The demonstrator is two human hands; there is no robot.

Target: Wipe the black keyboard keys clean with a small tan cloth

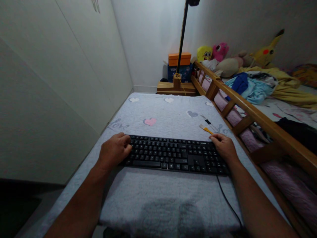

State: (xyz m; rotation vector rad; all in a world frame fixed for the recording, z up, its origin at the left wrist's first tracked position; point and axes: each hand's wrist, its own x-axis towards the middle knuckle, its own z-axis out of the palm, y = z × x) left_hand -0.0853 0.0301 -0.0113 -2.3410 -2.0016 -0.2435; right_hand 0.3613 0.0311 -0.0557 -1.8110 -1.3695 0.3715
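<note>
Both ends of keyboard (pixel 173 156) clasped; left hand (pixel 113 151), right hand (pixel 225 147)

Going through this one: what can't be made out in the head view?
All in the head view:
1. The left hand covers the left end of the keyboard; its knuckles hide any grip.
2. The right hand covers the far right corner; whether it touches the brush is unclear.
3. The cable leaves by the bottom edge; its plug is cut off.
4. Key lettering: too small to read.
</note>
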